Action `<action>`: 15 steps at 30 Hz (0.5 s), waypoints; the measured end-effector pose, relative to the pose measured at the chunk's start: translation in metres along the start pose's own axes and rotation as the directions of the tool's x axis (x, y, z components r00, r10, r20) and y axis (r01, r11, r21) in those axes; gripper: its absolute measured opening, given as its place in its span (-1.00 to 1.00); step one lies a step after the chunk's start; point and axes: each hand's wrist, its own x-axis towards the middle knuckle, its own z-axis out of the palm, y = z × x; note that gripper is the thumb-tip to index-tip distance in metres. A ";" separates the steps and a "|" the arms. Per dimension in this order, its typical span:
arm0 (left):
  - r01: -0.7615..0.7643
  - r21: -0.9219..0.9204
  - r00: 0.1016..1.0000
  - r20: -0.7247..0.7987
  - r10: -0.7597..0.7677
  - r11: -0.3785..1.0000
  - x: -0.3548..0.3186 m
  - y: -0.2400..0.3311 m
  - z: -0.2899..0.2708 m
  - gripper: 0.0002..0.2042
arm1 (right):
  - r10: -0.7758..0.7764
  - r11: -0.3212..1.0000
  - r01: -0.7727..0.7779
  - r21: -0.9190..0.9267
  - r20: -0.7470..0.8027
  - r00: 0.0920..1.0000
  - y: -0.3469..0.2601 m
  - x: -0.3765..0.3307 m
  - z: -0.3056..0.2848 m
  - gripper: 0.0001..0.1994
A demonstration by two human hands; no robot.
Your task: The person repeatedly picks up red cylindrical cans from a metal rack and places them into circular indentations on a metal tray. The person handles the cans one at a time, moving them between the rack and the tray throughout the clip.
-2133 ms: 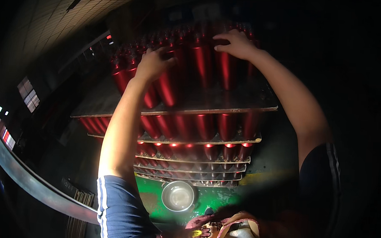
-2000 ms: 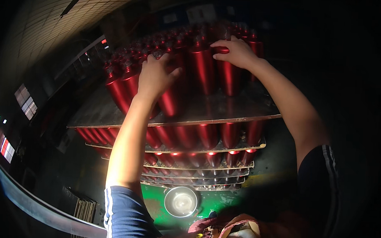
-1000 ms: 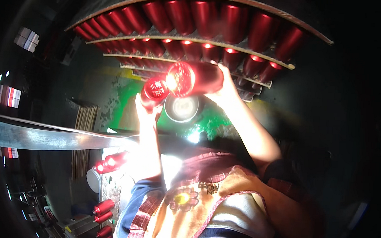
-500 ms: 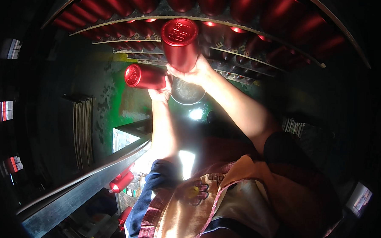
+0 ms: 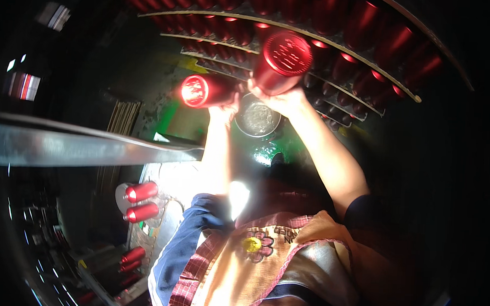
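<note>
My right hand (image 5: 284,101) grips a shiny red metal bottle (image 5: 273,77) from below. The bottle's round embossed base faces up, and it is held close to the shelf edges. Lower and to its left, my left hand (image 5: 225,111) is closed round a second red metal bottle (image 5: 219,91). That one lies nearly sideways, its bright base turned left. Ahead of both hands, tiered shelves (image 5: 316,33) bear rows of similar red bottles (image 5: 333,13). My fingers are partly hidden behind the bottles.
A round metal pan or bucket (image 5: 258,118) is below, between my forearms. A long metal beam (image 5: 86,149) crosses the left side. Near it, red bottles (image 5: 142,191) rest by a brightly lit surface. A stack of boards (image 5: 123,117) stands farther left.
The view has turned, so the shelves, beam and pan appear shifted. Both bottles remain in my hands and appear farther right. More red bottles show at the lower left.
</note>
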 end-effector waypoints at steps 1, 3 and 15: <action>0.062 -0.011 0.988 0.139 -0.060 0.998 -0.026 -0.011 -0.003 -0.45 | 0.070 0.998 -0.069 -0.010 0.085 0.994 0.000 -0.017 -0.015 -0.43; -0.288 0.188 0.957 0.073 0.279 0.939 -0.090 -0.043 -0.025 -0.57 | 0.013 0.992 0.005 -0.126 0.143 0.990 0.005 -0.052 -0.053 -0.45; -0.355 0.777 0.528 -0.292 0.797 0.520 -0.501 -0.070 -0.141 -0.67 | 0.174 0.984 -0.175 0.029 -0.344 0.923 0.059 -0.223 -0.254 -0.38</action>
